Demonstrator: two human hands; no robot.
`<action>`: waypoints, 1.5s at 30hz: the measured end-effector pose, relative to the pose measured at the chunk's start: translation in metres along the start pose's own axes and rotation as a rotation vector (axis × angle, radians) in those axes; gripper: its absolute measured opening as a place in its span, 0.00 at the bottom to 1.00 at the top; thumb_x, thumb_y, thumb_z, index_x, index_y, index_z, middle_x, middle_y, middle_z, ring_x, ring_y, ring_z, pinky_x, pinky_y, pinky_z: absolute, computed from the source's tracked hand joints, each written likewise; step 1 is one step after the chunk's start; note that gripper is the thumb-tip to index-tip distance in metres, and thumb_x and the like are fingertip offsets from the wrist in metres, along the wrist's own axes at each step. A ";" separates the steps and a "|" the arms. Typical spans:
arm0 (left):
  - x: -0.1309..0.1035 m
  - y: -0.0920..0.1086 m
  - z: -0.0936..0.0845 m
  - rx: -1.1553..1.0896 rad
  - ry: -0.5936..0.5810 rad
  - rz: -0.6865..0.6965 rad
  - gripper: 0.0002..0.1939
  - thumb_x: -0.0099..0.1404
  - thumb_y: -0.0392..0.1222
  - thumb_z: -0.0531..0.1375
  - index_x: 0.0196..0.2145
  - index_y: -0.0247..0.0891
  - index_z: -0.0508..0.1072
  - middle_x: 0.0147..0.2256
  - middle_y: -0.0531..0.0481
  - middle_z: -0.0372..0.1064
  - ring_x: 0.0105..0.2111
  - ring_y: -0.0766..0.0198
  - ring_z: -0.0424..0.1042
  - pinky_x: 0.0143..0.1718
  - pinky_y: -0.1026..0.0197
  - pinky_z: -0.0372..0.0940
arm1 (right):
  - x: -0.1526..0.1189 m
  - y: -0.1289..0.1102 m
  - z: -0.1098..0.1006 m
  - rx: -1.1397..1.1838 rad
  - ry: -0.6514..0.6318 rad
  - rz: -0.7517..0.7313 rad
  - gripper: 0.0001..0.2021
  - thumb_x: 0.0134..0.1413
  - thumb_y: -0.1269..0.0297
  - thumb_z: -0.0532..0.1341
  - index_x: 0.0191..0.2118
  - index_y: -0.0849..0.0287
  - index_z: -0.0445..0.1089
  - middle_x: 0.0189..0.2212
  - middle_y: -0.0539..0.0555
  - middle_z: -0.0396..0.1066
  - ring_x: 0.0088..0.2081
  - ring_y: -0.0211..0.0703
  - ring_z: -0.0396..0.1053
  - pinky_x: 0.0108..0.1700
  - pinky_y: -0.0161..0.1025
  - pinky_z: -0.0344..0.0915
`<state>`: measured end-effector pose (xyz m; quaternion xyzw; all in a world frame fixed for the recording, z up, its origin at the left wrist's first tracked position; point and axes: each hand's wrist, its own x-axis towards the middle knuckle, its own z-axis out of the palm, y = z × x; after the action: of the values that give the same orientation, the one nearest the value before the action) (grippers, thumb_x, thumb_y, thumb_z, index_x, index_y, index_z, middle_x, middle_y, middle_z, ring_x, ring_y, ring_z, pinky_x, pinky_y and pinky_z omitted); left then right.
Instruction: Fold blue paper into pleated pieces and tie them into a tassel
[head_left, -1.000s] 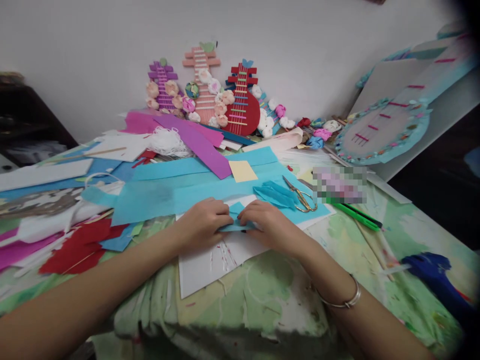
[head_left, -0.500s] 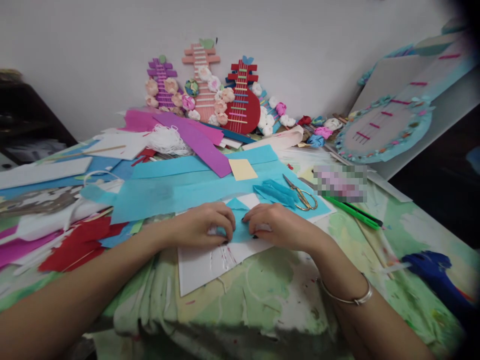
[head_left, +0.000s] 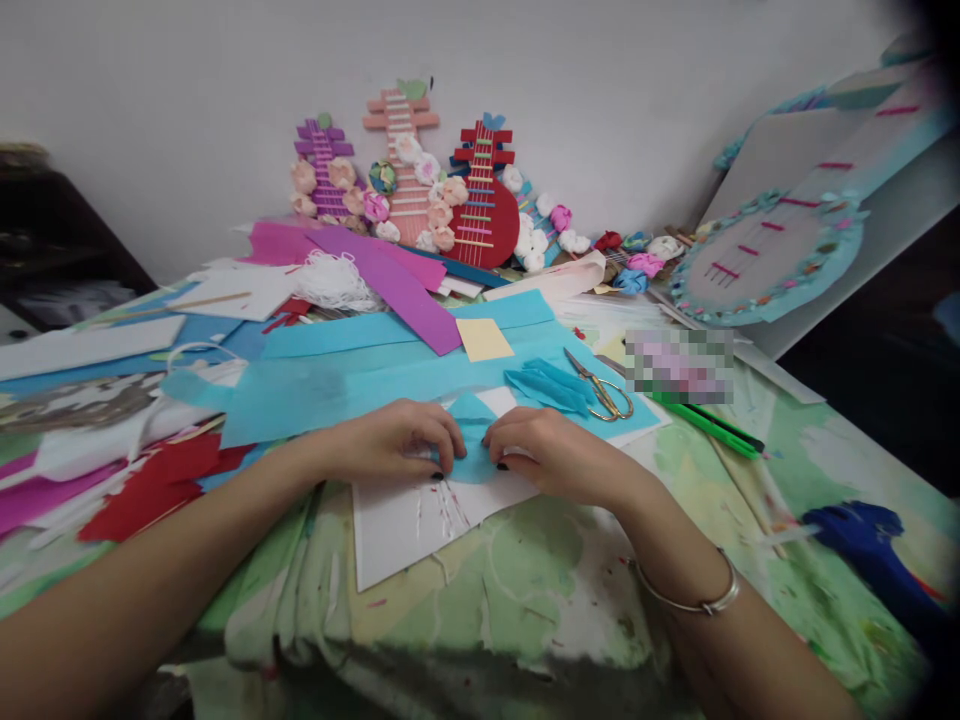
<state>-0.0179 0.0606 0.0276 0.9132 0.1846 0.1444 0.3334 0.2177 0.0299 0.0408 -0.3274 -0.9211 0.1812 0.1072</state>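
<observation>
A small piece of light-blue crepe paper (head_left: 474, 462) lies between my two hands, over a white board (head_left: 397, 540) with thin glossy streaks on it. My left hand (head_left: 401, 442) pinches the paper's left edge with bent fingers. From the other side my right hand (head_left: 551, 452) grips its right edge between thumb and fingers. Just beyond the right hand lies a crumpled blue paper strip (head_left: 547, 385), touching gold-handled scissors (head_left: 604, 390). A large blue paper sheet (head_left: 322, 385) spreads behind both hands, with a cream paper square (head_left: 485, 340) on it.
A green utility knife (head_left: 709, 425) and a blue glue gun (head_left: 859, 535) lie to the right. Red paper (head_left: 154, 485) and white boards crowd the left. White string (head_left: 337, 280), purple paper (head_left: 394, 290) and several lute-shaped crafts, one a red lute (head_left: 484, 205), stand or lie at the back.
My left hand has shifted slightly left and its fingers sit a little lower. More of the small blue paper shows between my hands. The right hand has barely moved.
</observation>
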 end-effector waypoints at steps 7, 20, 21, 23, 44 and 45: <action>0.000 0.000 -0.001 0.053 0.036 0.004 0.06 0.61 0.31 0.56 0.31 0.36 0.73 0.40 0.45 0.71 0.40 0.63 0.69 0.44 0.61 0.64 | -0.001 0.001 0.002 -0.033 0.022 0.007 0.12 0.49 0.83 0.52 0.32 0.62 0.69 0.31 0.55 0.71 0.36 0.40 0.66 0.38 0.36 0.59; 0.006 -0.010 0.016 -0.017 0.189 -0.158 0.02 0.61 0.34 0.56 0.34 0.36 0.67 0.29 0.54 0.68 0.28 0.69 0.66 0.31 0.67 0.62 | 0.007 -0.002 0.016 -0.045 0.102 0.016 0.10 0.51 0.80 0.52 0.34 0.61 0.66 0.35 0.56 0.67 0.40 0.43 0.62 0.41 0.38 0.58; 0.007 -0.011 0.018 -0.063 0.206 -0.179 0.02 0.60 0.35 0.57 0.34 0.36 0.67 0.28 0.54 0.68 0.28 0.69 0.66 0.30 0.67 0.62 | 0.008 -0.002 0.016 -0.041 0.102 0.019 0.10 0.52 0.80 0.52 0.34 0.61 0.66 0.34 0.55 0.67 0.39 0.43 0.62 0.41 0.38 0.58; 0.007 -0.014 0.019 -0.129 0.230 -0.198 0.03 0.58 0.35 0.59 0.32 0.36 0.67 0.28 0.54 0.68 0.27 0.70 0.66 0.29 0.68 0.61 | 0.010 -0.001 0.018 -0.030 0.099 0.019 0.09 0.52 0.80 0.52 0.33 0.61 0.67 0.32 0.54 0.68 0.38 0.42 0.62 0.41 0.38 0.57; 0.008 -0.015 0.022 -0.244 0.266 -0.214 0.01 0.56 0.33 0.60 0.29 0.34 0.72 0.27 0.53 0.73 0.27 0.69 0.70 0.30 0.68 0.64 | 0.012 0.003 0.018 0.099 0.092 0.116 0.08 0.51 0.78 0.56 0.36 0.61 0.67 0.29 0.51 0.70 0.32 0.37 0.65 0.35 0.34 0.57; 0.008 -0.014 0.022 -0.228 0.279 -0.222 0.01 0.56 0.33 0.60 0.28 0.35 0.72 0.26 0.53 0.73 0.27 0.69 0.70 0.30 0.68 0.64 | 0.012 0.003 0.018 0.099 0.090 0.114 0.08 0.51 0.78 0.56 0.36 0.60 0.67 0.29 0.51 0.70 0.32 0.37 0.65 0.35 0.34 0.57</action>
<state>-0.0054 0.0615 0.0033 0.8147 0.3108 0.2519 0.4198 0.2044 0.0351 0.0239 -0.3816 -0.8851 0.2175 0.1538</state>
